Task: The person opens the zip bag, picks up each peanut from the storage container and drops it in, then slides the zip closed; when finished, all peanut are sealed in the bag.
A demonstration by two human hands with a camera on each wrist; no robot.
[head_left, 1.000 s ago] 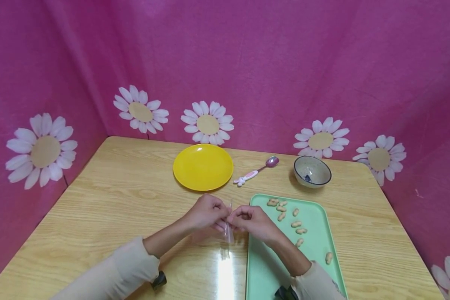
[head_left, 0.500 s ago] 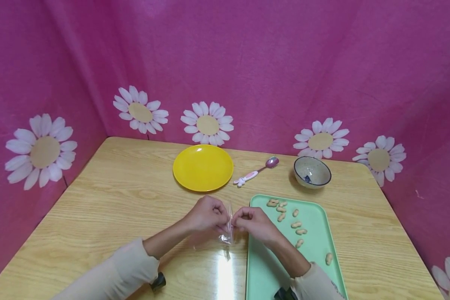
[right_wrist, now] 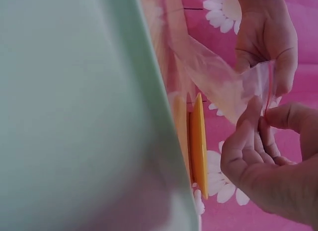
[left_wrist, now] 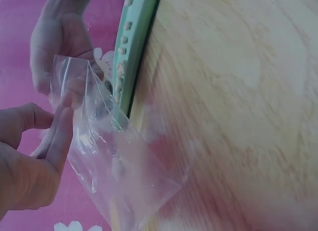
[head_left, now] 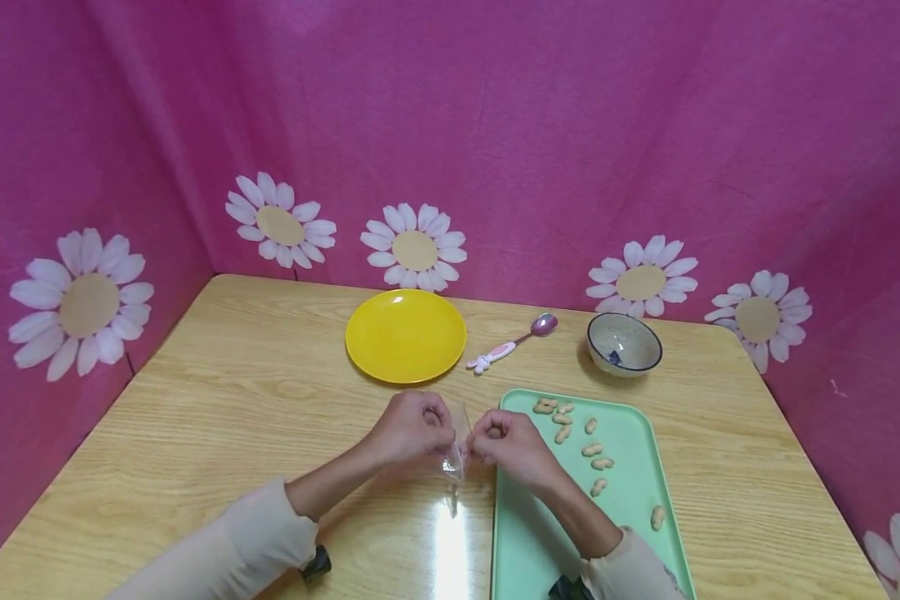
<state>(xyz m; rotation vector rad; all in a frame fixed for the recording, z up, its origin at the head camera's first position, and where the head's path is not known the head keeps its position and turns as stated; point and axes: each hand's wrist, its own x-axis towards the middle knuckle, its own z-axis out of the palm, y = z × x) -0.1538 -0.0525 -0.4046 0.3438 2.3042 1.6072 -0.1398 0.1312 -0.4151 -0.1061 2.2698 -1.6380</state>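
Note:
A clear plastic zip bag (head_left: 456, 467) hangs between both hands above the wooden table. My left hand (head_left: 414, 429) pinches its upper edge from the left. My right hand (head_left: 513, 447) pinches the same top edge from the right, thumb against fingertips. Seen from the right wrist, a red zip line (right_wrist: 270, 87) runs along the bag's mouth, and the right thumb and fingers meet right at it. In the left wrist view the bag's thin, creased body (left_wrist: 124, 166) droops toward the table. Peanuts (head_left: 592, 449) lie scattered on the green tray (head_left: 540, 533), beside and partly under the right forearm.
Behind the hands stands a yellow plate (head_left: 406, 337). A spoon with a rabbit handle (head_left: 502, 350) lies to its right. Farther right is a speckled bowl (head_left: 624, 344) with a dark rim. Pink flowered cloth (head_left: 495, 150) walls off the table's back and sides.
The hands have drawn slightly apart at the bag's top, and the bag shows wider between them. Tray, plate, spoon and bowl have stayed put.

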